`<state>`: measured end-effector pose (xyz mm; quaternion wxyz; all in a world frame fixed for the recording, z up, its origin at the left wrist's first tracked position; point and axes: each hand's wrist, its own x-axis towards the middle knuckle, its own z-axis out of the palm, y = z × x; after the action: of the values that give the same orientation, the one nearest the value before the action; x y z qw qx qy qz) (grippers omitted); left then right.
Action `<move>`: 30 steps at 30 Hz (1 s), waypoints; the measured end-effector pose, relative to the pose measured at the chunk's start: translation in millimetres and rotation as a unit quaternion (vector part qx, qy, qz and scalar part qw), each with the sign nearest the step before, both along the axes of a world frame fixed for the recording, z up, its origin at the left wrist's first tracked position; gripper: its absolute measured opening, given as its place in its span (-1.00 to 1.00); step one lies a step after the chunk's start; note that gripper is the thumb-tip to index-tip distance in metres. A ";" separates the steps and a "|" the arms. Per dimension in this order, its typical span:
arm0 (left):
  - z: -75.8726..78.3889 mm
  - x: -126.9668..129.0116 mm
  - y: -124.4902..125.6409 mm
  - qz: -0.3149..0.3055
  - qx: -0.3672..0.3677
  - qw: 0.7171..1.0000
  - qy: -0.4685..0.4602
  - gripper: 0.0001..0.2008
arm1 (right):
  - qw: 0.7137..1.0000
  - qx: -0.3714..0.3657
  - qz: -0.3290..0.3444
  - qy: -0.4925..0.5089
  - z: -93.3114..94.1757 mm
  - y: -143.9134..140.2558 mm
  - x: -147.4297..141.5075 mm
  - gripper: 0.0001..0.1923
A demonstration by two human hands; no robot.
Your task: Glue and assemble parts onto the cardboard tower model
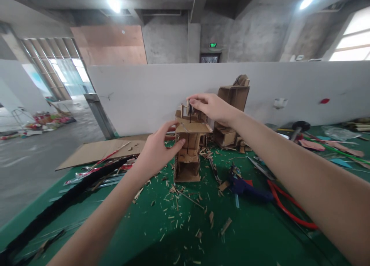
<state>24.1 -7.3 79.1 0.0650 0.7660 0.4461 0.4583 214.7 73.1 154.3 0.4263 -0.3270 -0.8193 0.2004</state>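
Countless scraps (185, 204) littered the green tabletop (144, 239) nearest the camera. Beyond them the left hand (156, 150) clasped the tower (187, 154) at mid-height, likely to steady it. Higher, the right hand (209, 106) pinched a small piece (189, 107), perhaps a wheel, atop it. Behind stood a second model (231, 112).

1. Left hand (156, 150) covers the left side of the cardboard tower (187, 150); contact area hidden.
2. Right hand (212, 106) fingers (194, 101) pinch a small piece atop the tower; too small to identify.
3. Second cardboard model (232, 112) behind the tower: lower left blocked by the right wrist.
4. Both forearms cut off at the bottom edge.
5. Green sign (213, 45) far above the tower: unreadable.
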 end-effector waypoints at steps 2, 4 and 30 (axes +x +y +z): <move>3.3 -2.1 1.4 -0.003 -0.002 1.000 -0.001 -0.59 | 1.000 0.004 -0.007 0.004 -0.1 -2.5 -1.0 -0.64; 10.4 -4.7 6.4 -0.003 0.008 1.000 -0.014 -0.61 | 1.000 0.007 -0.011 0.004 0.1 -4.2 -2.0 -0.62; 48.9 15.7 71.2 -0.207 -0.003 0.975 -0.076 -0.61 | 0.995 0.011 0.091 0.044 -12.9 5.8 4.1 -0.56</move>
<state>39.9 64.0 128.0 0.1944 0.8042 0.2732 0.4908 218.8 78.9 141.4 0.4450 -0.2370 -0.8285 0.2438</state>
